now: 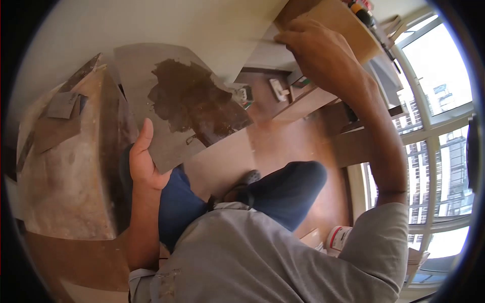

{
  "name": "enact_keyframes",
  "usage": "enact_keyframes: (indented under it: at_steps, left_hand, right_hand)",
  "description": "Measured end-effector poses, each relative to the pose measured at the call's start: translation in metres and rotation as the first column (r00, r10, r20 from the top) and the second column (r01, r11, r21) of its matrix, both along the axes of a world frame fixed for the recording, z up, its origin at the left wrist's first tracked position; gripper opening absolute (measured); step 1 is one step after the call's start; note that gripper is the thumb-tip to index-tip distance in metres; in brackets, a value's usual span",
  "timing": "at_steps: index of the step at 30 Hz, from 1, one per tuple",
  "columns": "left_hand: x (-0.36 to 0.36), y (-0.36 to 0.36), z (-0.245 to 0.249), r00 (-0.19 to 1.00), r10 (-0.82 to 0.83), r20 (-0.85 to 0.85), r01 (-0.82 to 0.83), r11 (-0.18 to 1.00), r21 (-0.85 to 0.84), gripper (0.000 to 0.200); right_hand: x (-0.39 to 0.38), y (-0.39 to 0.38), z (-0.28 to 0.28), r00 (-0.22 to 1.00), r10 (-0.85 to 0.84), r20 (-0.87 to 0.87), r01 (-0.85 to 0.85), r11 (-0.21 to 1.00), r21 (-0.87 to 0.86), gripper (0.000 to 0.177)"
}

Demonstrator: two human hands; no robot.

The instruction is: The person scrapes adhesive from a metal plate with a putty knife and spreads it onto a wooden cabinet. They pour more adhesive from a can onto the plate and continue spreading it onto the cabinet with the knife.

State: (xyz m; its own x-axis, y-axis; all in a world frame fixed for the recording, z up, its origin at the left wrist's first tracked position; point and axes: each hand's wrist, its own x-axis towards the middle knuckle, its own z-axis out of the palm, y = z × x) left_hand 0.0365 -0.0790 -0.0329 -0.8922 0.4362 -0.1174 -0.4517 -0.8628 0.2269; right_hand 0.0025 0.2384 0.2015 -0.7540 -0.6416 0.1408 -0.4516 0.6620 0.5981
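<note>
My left hand (146, 160) grips a thin grey sheet (132, 76) by its lower left edge, with the thumb on the face turned towards me. The sheet is held up at a tilt. A dark brown, wet-looking smear (184, 96) with ragged edges covers its middle and right side. Raised at the upper right, my right hand (316, 48) is apart from the sheet, its fingers drawn together and pointing left towards the pale wall. A faint blurred streak shows by its fingertips, but I cannot make out what they hold.
At the left stands a stained wooden block or box (65, 177) with small sheet offcuts (63, 108) on top. Wooden shelving (348, 28) carrying tools is at the upper right, near the windows (434, 65). A white tub (337, 238) sits on the floor, lower right.
</note>
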Motion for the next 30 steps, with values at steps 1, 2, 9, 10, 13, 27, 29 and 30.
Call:
enact_keyframes:
  at_steps: [1,2,9,10,13,27,29,30]
  left_hand:
    - [0.005,-0.004,0.009,0.999,0.037,-0.006,-0.037,0.999,-0.036,0.041]
    - [0.007,-0.007,0.014,0.997,0.075,-0.022,-0.077,0.995,-0.064,0.042]
    - [0.021,-0.04,0.007,0.984,0.153,-0.094,-0.161,0.984,-0.082,0.044]
    - [0.023,-0.038,0.009,0.984,0.146,-0.098,-0.154,0.984,-0.086,0.044]
    - [0.03,-0.034,0.015,0.975,0.21,-0.067,-0.217,0.966,-0.138,0.043]
    - [0.04,-0.01,-0.016,0.958,0.237,-0.161,-0.256,0.96,-0.111,0.058]
    - [0.039,0.006,-0.016,0.943,0.298,-0.151,-0.315,0.943,-0.104,0.071]
    - [0.026,0.014,-0.013,0.898,0.068,-0.435,-0.043,0.997,0.068,0.077]
  right_hand:
    - [0.006,0.002,-0.013,0.998,-0.055,0.006,0.055,0.976,-0.209,0.018]
    - [0.01,0.006,-0.025,0.994,-0.107,0.017,0.105,0.909,-0.402,0.017]
    - [-0.039,0.108,-0.286,0.705,-0.444,0.553,0.698,0.293,-0.653,0.041]
    - [-0.044,0.119,-0.328,0.681,-0.395,0.617,0.707,0.134,-0.694,0.037]
    - [-0.041,0.133,-0.384,0.585,-0.188,0.789,0.721,-0.324,-0.612,0.032]
    - [0.114,-0.049,-0.14,0.861,0.211,0.463,0.476,-0.653,-0.589,0.025]
    - [0.112,-0.066,-0.154,0.81,0.075,0.581,0.538,-0.49,-0.686,0.046]
    - [0.124,-0.031,-0.133,0.838,-0.078,0.54,0.437,-0.495,-0.751,0.046]
